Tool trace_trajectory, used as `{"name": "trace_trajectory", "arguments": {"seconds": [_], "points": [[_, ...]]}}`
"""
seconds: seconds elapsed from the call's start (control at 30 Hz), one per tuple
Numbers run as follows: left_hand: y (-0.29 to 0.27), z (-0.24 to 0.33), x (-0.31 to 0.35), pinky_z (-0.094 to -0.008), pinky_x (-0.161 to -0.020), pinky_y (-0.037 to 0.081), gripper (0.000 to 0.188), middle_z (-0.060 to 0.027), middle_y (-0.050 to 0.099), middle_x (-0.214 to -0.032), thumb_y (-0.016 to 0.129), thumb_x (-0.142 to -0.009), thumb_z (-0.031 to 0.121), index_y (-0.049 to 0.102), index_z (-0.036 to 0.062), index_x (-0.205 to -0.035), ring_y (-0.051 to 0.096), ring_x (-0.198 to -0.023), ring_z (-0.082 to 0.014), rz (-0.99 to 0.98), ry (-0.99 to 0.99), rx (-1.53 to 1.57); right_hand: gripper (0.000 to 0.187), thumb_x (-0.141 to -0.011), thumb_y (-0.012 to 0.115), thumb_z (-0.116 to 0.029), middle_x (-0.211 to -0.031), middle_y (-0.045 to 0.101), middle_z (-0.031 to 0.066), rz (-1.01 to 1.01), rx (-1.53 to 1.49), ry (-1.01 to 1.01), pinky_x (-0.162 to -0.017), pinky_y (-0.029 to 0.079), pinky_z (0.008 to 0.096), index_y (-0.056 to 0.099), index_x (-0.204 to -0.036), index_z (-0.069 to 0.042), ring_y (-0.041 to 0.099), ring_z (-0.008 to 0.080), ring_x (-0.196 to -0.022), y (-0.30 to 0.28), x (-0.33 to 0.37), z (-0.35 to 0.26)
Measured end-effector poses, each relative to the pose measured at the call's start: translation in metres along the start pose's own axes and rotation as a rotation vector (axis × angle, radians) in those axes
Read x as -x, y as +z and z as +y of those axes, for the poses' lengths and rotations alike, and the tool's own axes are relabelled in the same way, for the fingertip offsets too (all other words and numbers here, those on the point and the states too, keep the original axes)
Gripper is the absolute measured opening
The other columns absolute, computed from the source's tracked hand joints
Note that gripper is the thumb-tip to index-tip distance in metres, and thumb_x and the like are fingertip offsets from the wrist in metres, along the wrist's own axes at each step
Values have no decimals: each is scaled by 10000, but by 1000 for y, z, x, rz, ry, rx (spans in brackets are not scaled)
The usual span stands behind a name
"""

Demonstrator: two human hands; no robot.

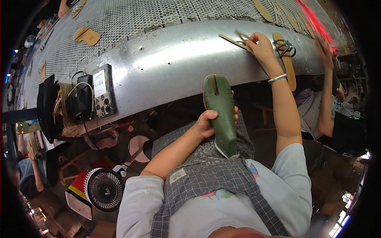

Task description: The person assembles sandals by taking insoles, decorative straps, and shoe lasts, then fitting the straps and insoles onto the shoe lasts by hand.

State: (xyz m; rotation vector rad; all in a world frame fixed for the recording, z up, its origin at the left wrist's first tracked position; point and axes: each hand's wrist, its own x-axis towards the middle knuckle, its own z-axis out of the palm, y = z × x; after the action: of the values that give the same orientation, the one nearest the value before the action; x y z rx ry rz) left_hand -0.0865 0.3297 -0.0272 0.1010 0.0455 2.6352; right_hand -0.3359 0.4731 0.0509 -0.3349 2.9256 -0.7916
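Observation:
My left hand (205, 123) is wrapped around a green shoe last (222, 107), held upright over my lap with its slotted end toward the bench. A pale sole edge shows along the last's left side and at its lower end. Over the metal ledge, my right hand (260, 48) is closed with fingertips pinched on a tan sandal (233, 41) with dark straps. The part between the fingers is blurred. Just right of that hand lies another tan sandal (286, 59) with black straps, overhanging the ledge's front edge.
The shiny metal ledge (166, 51) borders a perforated conveyor (135, 20) carrying tan insoles (87, 36). At left are a phone (103, 91), cables and a dark bag (48, 107). A round fan (105, 189) stands low left. Another person's arm (326, 87) reaches in at right.

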Motion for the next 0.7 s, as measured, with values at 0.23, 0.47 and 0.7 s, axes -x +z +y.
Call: {"name": "trace_trajectory", "arguments": {"seconds": [0.23,0.47,0.7], "points": [[-13,23,28,-418,-970,377,733,-151,465,-1264,628,-774,444,350,38,-1317,474,-1148,-270,170,-149,-286,338,-939,465,-240,-804,596,89,270,-912,-458,-615,473,234,489,-1177,-2,559,111,-730,-36,109,-50],[79,68,67,-277,-823,443,576,-140,558,-1159,317,-934,471,411,13,-1271,567,-990,-177,236,-19,-816,486,-938,430,-358,-549,497,80,-235,-1668,-354,-407,318,247,369,-1249,11,389,81,-457,-12,202,-66],[110,64,59,-255,-658,446,181,-79,630,-810,528,-875,103,636,-27,-938,565,-712,-133,357,47,-1392,415,-954,420,-315,-821,622,121,-66,-1060,-167,-556,434,193,554,-1039,69,512,85,-644,1,197,-70]]}}
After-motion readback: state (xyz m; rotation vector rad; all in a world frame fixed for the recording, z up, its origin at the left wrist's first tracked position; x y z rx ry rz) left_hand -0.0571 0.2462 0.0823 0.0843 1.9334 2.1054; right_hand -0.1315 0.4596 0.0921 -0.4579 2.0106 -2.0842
